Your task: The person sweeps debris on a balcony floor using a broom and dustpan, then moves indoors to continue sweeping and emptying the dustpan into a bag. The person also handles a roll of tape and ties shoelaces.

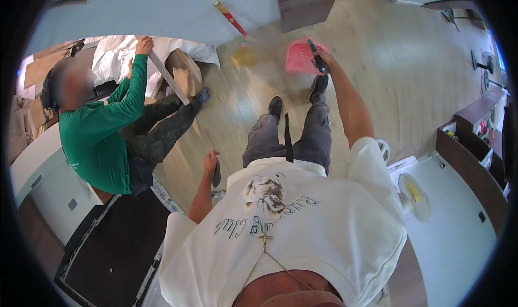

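My right hand [325,60] is closed around a dark, stick-shaped tool [318,56]; its exact kind does not show. Behind that tool is a pink dustpan [300,58] near my right shoe, and I cannot tell whether the two are joined. Lower down at my left side, my left hand [210,161] has its fingers curled on a dark, flat, elongated object [217,173], seen mostly edge-on. A broom with a red and yellow handle [232,21] leans by the pale wall, its yellow bristles blurred.
To my left a co-worker in a green top [100,145] sits holding a long pale strip [168,76]. White sheeting [116,59] and a paper bag [186,80] lie beyond. A brown panel [305,7] stands ahead; a fan [414,196] and a dark cabinet [469,156] are at right.
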`<state>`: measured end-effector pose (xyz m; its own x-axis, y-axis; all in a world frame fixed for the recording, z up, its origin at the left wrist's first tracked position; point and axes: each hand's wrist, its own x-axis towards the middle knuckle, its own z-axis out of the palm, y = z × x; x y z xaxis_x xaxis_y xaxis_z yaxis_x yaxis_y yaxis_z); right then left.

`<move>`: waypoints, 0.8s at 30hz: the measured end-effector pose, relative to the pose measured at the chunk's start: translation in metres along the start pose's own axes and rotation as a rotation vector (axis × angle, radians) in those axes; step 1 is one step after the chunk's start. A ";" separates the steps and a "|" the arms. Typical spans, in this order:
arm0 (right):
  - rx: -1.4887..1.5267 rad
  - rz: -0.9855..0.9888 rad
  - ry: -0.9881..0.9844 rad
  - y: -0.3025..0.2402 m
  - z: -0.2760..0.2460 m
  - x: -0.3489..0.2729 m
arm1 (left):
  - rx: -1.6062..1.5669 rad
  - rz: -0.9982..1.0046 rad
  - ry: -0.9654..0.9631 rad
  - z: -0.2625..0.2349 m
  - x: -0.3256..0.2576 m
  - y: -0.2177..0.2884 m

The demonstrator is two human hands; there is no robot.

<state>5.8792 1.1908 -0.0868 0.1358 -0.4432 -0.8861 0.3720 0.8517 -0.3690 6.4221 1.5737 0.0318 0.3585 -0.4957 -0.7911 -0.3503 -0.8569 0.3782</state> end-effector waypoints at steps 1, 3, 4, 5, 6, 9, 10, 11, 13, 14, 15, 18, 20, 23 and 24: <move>-0.034 0.044 0.078 -0.007 -0.003 0.021 | -0.028 0.006 0.036 0.008 -0.002 0.017; -0.150 -0.028 -0.001 -0.014 -0.008 0.064 | -0.090 0.030 0.102 0.030 -0.008 0.051; -0.214 -0.038 0.034 -0.024 -0.009 0.088 | -0.124 0.044 0.127 0.042 -0.013 0.072; -0.191 -0.170 -0.042 -0.025 -0.009 0.106 | -0.159 0.053 0.151 0.056 -0.011 0.098; -0.185 -0.247 -0.019 -0.029 -0.009 0.121 | -0.186 0.145 0.184 0.071 -0.013 0.120; -0.316 -0.462 -0.086 -0.045 -0.005 0.143 | -0.231 0.117 0.278 0.119 -0.028 0.181; -0.327 -0.488 -0.091 -0.052 -0.001 0.142 | -0.191 0.205 0.213 0.133 -0.031 0.200; -0.311 -0.468 -0.088 -0.061 0.004 0.137 | -0.123 0.166 0.171 0.145 -0.036 0.215; -0.169 -0.259 -0.056 -0.077 0.014 0.119 | -0.111 0.240 0.131 0.173 -0.041 0.244; -0.046 -0.112 -0.011 -0.085 0.016 0.108 | -0.079 0.207 0.131 0.185 -0.043 0.257; 0.077 0.021 0.035 -0.094 0.021 0.098 | -0.132 0.287 0.103 0.197 -0.041 0.270; 0.096 -0.045 -0.026 -0.102 -0.013 0.055 | -0.138 0.347 0.049 0.226 -0.029 0.322; -0.043 -0.263 -0.051 -0.094 -0.054 0.021 | -0.120 0.411 0.020 0.245 -0.019 0.365; -0.339 -0.239 0.059 -0.057 -0.153 -0.055 | -0.066 0.522 -0.056 0.274 -0.002 0.442; -0.332 -0.367 0.164 -0.034 -0.184 -0.086 | -0.084 0.648 -0.083 0.286 0.000 0.466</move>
<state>5.6861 1.2514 -0.0495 -0.1049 -0.7023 -0.7041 0.0536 0.7030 -0.7092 6.0110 1.2151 0.0702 0.0288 -0.9052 -0.4240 -0.4027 -0.3987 0.8239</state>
